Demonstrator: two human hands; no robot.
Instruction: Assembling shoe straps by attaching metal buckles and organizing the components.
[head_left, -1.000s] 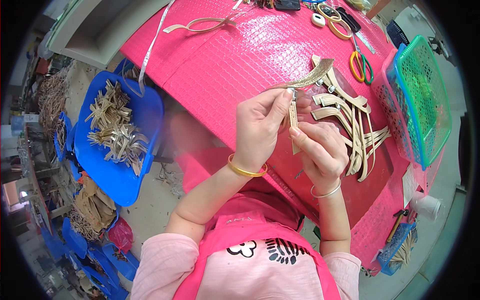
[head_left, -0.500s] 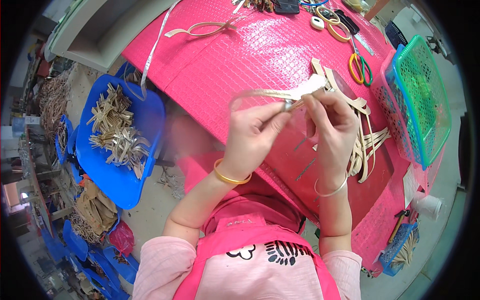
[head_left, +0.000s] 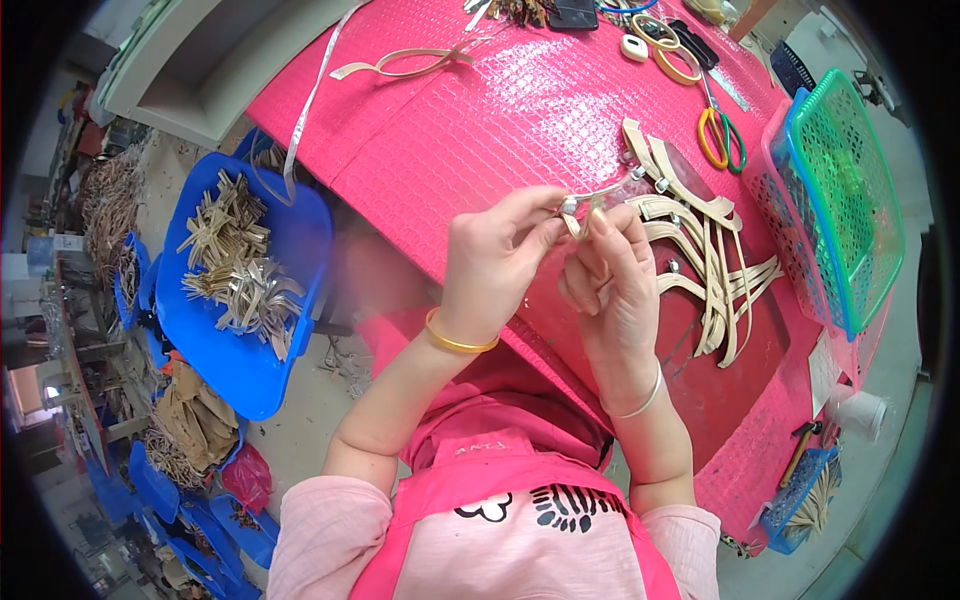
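Observation:
Above the red board [head_left: 560, 300], both hands hold one narrow cream strap [head_left: 605, 189] with a small silvery buckle [head_left: 570, 206]. My left hand [head_left: 500, 262] pinches the strap right at the buckle. Close beside it, my right hand [head_left: 615, 262] has its fingers closed on a short bent part of the same strap, its thumb on top. The fingers partly hide the strap. Just right of my right hand lies a bunch of cream straps [head_left: 715, 285] with small silvery buckles, fanned out on the board.
A pink-covered table [head_left: 480, 130] carries scissors [head_left: 718, 135], tape rolls [head_left: 678, 62] and a loose curved strap [head_left: 400, 55]. Stacked plastic baskets [head_left: 850, 200] stand at the right. A blue tub [head_left: 190, 340] of strap bundles is at the left; a hammer [head_left: 797, 450] lies lower right.
My right hand has moved left and slightly down, closer to my left hand. The strap, stretched out leftward before, now shows bent between the fingers. More of the lying straps has come into sight.

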